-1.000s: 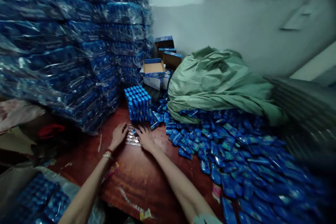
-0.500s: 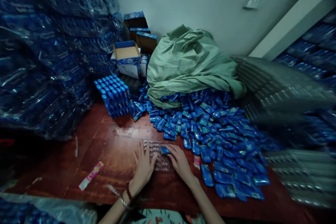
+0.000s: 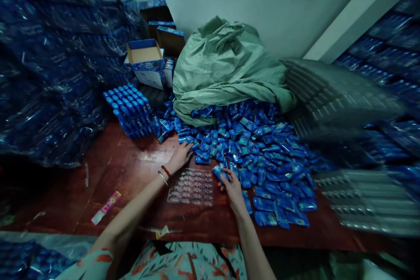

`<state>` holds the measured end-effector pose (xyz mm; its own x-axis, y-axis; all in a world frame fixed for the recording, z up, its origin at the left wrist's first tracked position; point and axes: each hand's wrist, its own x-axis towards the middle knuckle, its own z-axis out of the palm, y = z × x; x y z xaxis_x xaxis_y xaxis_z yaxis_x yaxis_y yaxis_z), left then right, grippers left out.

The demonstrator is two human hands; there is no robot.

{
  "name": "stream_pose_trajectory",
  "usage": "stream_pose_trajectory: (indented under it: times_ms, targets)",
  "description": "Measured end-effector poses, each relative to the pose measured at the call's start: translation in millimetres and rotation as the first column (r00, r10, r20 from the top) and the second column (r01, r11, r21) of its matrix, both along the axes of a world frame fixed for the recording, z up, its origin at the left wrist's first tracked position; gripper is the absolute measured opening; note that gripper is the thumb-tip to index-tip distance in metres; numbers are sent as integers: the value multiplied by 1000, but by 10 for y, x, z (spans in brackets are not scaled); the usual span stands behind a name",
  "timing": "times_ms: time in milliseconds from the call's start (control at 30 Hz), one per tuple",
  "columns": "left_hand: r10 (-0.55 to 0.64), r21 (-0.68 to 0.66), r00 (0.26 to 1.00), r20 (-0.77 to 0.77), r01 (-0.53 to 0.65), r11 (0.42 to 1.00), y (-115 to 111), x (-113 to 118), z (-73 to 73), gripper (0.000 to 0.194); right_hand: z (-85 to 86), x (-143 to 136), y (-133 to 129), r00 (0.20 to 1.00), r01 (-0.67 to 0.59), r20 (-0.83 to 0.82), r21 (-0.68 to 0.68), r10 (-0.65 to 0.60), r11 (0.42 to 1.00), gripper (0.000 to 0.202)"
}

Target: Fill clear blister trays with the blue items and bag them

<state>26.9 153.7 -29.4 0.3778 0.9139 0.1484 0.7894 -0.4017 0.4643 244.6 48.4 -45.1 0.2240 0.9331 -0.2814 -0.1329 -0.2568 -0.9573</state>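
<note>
My left hand (image 3: 181, 156) reaches forward to the near left edge of a heap of small shiny blue packets (image 3: 243, 140). Its fingers are stretched out and touch packets there; the tips are partly hidden. Between the thumb and fingers of my right hand (image 3: 232, 186) is one blue packet (image 3: 219, 172), at the near edge of the heap. Flat on the table, between my forearms, lies a clear plastic tray (image 3: 192, 187) with rows of moulded hollows. Neither hand touches this tray.
A green sack (image 3: 226, 65) spills the packets onto the red-brown table (image 3: 131, 183). Upright blue pieces (image 3: 129, 111) stand in a block at left, before open boxes (image 3: 146, 63). Wrapped blue stacks (image 3: 59, 65) rise far left. Clear trays (image 3: 367, 201) are piled at right.
Both hands have left the clear tray. My left hand moved forward to the heap; my right moved right and forward and now holds a packet there. The whole view has shifted slightly.
</note>
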Motion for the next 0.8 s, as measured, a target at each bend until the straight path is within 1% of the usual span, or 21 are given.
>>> stream_pose_trajectory:
  times_ms: [67, 100, 167, 200, 267, 333, 433, 500, 533, 567, 633, 667, 700, 733, 800]
  targets:
    - [25, 0, 988, 154, -25, 1000, -198, -136, -10, 34, -38, 33, -59, 1000, -9, 25, -14, 9, 1000, 56]
    - [60, -20, 967, 249, -57, 998, -314, -210, -1, 35, -54, 40, -85, 999, -7, 39, -11, 7, 1000, 59]
    - [166, -114, 898, 408, -130, 985, -567, -350, 34, 36, -86, 43, -130, 998, -3, 66, 5, 3, 1000, 62]
    - [224, -178, 863, 452, -159, 971, -694, -409, 55, 36, -102, 42, -150, 997, -4, 74, 10, 3, 1000, 62]
    - [324, -302, 792, 518, -186, 935, -925, -492, 83, 37, -131, 43, -185, 997, -14, 76, 1, 14, 1000, 61]
    - [387, -402, 728, 566, -167, 901, -1099, -527, 71, 40, -145, 44, -214, 997, -28, 76, -17, 29, 999, 60]
    - [458, -505, 662, 593, -137, 852, -1237, -518, -23, 47, -103, 22, -262, 994, 7, 106, 18, -9, 1000, 56]
    - [477, -506, 653, 588, -164, 847, -1275, -500, -94, 49, -33, -33, -309, 990, 58, 128, 62, -65, 996, 53]
    - [471, -474, 665, 579, -195, 858, -1291, -493, -118, 47, 3, -77, -339, 990, 55, 125, 70, -64, 996, 51]
    - [444, -414, 694, 567, -226, 882, -1309, -489, -130, 42, 34, -130, -372, 993, 25, 113, 67, -33, 997, 49]
    - [325, -214, 794, 513, -249, 945, -1360, -497, -129, 30, 63, -248, -439, 992, -100, 81, 45, 97, 994, 46]
    - [240, -91, 851, 467, -224, 970, -1391, -509, -122, 26, 59, -304, -469, 984, -162, 75, 35, 159, 986, 44]
    - [148, 30, 900, 409, -176, 984, -1423, -523, -116, 27, 44, -350, -493, 977, -202, 79, 32, 199, 979, 42]
    - [64, 135, 936, 347, -118, 984, -1452, -540, -115, 31, 23, -383, -511, 972, -220, 93, 33, 216, 975, 41]
    - [-47, 274, 970, 239, -21, 962, -1480, -573, -129, 38, -16, -406, -524, 958, -243, 163, 37, 234, 969, 39]
